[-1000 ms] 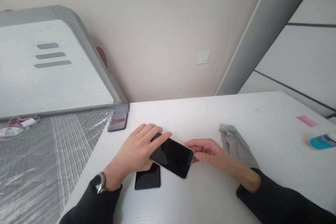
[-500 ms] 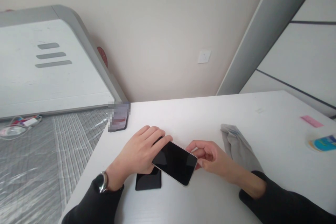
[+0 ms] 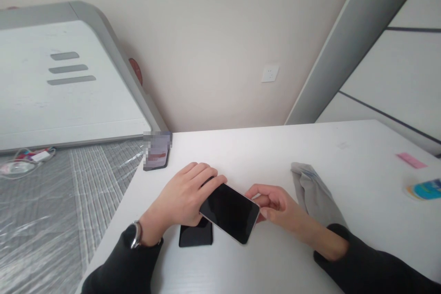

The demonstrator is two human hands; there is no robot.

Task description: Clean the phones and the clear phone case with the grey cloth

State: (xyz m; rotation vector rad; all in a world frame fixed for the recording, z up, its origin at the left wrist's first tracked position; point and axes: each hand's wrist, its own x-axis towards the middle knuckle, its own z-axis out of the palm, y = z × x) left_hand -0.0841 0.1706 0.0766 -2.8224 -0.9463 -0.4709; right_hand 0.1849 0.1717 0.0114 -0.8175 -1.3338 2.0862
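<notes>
Between my two hands a smartphone (image 3: pixel 231 213) with a dark screen and a pale edge is held at a slant over the white table. My left hand (image 3: pixel 188 193) grips its upper left end, fingers wrapped across the top. At the opposite end, my right hand (image 3: pixel 275 204) pinches the corner with thumb and fingers, the other fingers curled. Partly hidden under my left hand, a second black phone (image 3: pixel 196 234) lies flat on the table. A grey cloth (image 3: pixel 317 195) lies crumpled just beyond my right wrist.
The white table (image 3: pixel 237 151) meets the wall at its far side. Another phone (image 3: pixel 157 154), partly pixelated, lies at the left corner. To the right are a pink slip (image 3: pixel 411 160) and a blue-labelled item (image 3: pixel 425 189). A plastic-covered bed (image 3: pixel 99 193) is at left.
The view has shifted very slightly. Both hands keep the same grip on the smartphone, and nothing on the table has visibly moved.
</notes>
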